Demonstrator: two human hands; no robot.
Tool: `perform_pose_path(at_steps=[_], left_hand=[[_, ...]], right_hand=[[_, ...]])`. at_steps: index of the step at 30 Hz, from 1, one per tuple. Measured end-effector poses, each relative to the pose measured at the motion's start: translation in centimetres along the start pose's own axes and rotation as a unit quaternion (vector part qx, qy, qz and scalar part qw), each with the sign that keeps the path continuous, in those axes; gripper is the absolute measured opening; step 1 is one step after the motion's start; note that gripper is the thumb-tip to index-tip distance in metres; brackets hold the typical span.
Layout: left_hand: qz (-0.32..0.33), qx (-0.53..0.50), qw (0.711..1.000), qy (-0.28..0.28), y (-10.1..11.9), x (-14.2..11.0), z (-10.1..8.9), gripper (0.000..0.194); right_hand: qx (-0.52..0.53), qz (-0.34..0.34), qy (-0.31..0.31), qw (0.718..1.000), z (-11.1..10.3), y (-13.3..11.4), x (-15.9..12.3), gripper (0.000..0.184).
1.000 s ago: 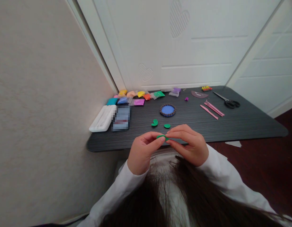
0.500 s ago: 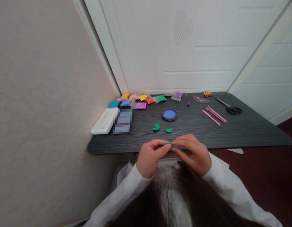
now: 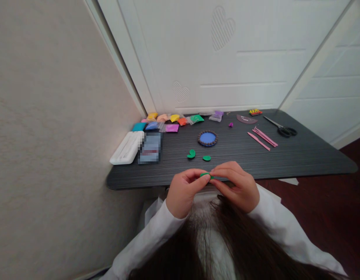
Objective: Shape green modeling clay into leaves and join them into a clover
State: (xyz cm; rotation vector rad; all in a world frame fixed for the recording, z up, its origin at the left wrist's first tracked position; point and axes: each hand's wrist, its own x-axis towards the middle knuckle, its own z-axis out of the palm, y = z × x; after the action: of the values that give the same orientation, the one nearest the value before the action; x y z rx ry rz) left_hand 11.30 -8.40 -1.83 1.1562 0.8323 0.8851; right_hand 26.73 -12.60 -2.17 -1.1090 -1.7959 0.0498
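Between the fingertips of both hands, at the table's front edge, is a small piece of green clay (image 3: 205,175). My left hand (image 3: 184,191) pinches it between thumb and forefinger. My right hand (image 3: 237,187) grips its other end with thumb and fingertips, which partly hide it. Just beyond my hands lie a flat green clay oval (image 3: 207,158) and a curled green clay piece (image 3: 191,154). Farther back sits a blue clay disc (image 3: 208,138) with a rim of small brown balls.
On the dark table (image 3: 174,171), bagged coloured clay (image 3: 172,128) lines the back left. A white case (image 3: 127,147) and a pixelated flat item (image 3: 150,148) lie at left. Pink modelling tools (image 3: 265,137), scissors (image 3: 281,127) and a purple clay bit (image 3: 230,125) are toward the right.
The whole view shifts slightly as the head moves. Both hands keep their pinch on the green clay, with only slight finger movement; the things on the table stay put.
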Motion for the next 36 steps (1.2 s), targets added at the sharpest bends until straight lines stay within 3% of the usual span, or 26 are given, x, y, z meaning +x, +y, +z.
perform_pose_path(at_steps=[11,24,31,36], left_hand=[[0.037,0.002,0.999,0.014,0.8,-0.5,0.0,0.016],[0.042,0.111,0.993,0.025,1.7,-0.9,0.1,0.011],[0.067,0.097,0.992,0.053,1.6,-0.7,0.2,0.020],[0.157,0.213,0.958,0.110,2.3,-0.7,-0.1,0.012]], right_hand=[[0.006,0.008,0.014,1.000,-0.3,-0.3,0.1,0.018],[0.017,-0.015,-0.001,1.000,-0.4,-0.4,0.3,0.022],[0.087,0.062,-0.038,0.994,-0.6,-0.5,0.6,0.017],[0.100,0.118,-0.045,0.987,-0.4,-0.8,2.1,0.011]])
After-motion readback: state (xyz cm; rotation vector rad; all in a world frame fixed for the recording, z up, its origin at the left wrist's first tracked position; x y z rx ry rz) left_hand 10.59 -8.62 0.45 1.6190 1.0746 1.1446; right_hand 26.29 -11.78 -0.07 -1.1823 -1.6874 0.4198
